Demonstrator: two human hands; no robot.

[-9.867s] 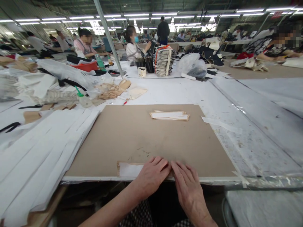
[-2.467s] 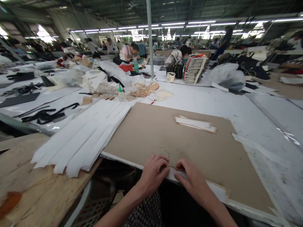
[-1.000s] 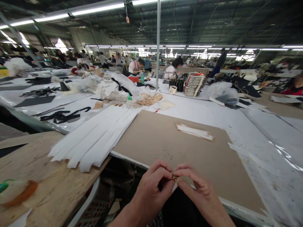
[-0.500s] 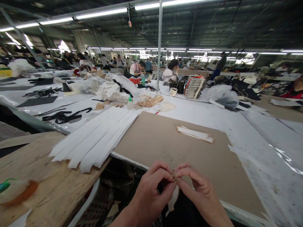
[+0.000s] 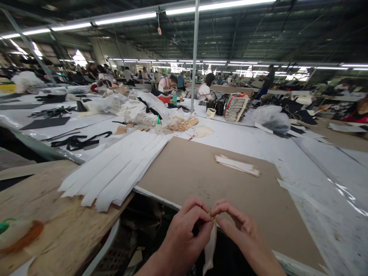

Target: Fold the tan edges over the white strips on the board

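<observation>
My left hand (image 5: 185, 235) and my right hand (image 5: 244, 230) meet in front of the board's near edge. Their fingertips pinch the tan-edged top of a narrow white strip (image 5: 210, 245), which hangs down between them over the dark gap below the table. Its pinched end is mostly hidden by my fingers. Just beyond my hands lies a large tan cardboard board (image 5: 201, 176), and a small stack of tan-edged white strips (image 5: 237, 165) rests on it.
A pile of long white strips (image 5: 115, 168) lies left of the board, over a plywood table edge (image 5: 37, 199). Beyond are a glue bottle (image 5: 158, 126), tan pieces (image 5: 182, 124), a bundled stack (image 5: 237, 108) and a plastic bag (image 5: 271, 119). Co-workers sit further back.
The white strip now hangs longer and straighter below my fingers. Earlier it lay along the board's near edge, before my hands lifted and pinched it. The view has also swung right.
</observation>
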